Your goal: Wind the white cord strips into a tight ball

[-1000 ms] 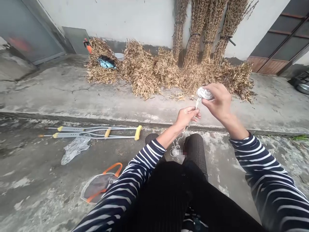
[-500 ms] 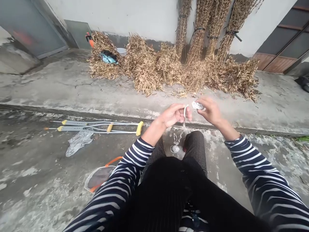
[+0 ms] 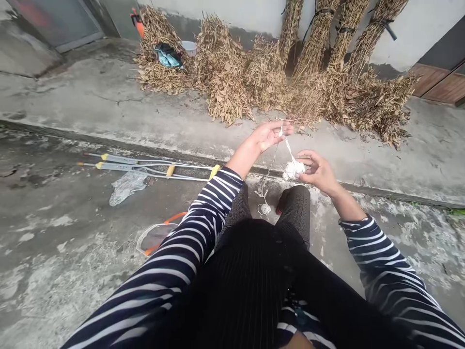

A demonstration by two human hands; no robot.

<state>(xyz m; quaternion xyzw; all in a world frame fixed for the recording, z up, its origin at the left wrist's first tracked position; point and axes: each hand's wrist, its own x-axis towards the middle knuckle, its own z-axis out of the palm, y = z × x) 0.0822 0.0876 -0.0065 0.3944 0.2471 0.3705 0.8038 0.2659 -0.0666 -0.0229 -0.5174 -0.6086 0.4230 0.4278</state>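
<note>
Along the left stretch of the concrete kerb, a pair of aluminium forearm crutches lies side by side, with a crumpled clear plastic bag just below and a clear item with orange trim nearer the knees. Up on the ledge, a white bowl sits among the dried bean plants, its contents hidden, and a blue cloth lies on the heap beside it. Now the action! The left hand has turned palm up, fingers spread, with white cord running from it; I can't tell if it's pinched. Below, a small coil lies on the ground. And the big change: the right hand has opened, fingers loose, no longer pinching the white cord bundle, which now sits just off its fingertips, down by the kerb.
</note>
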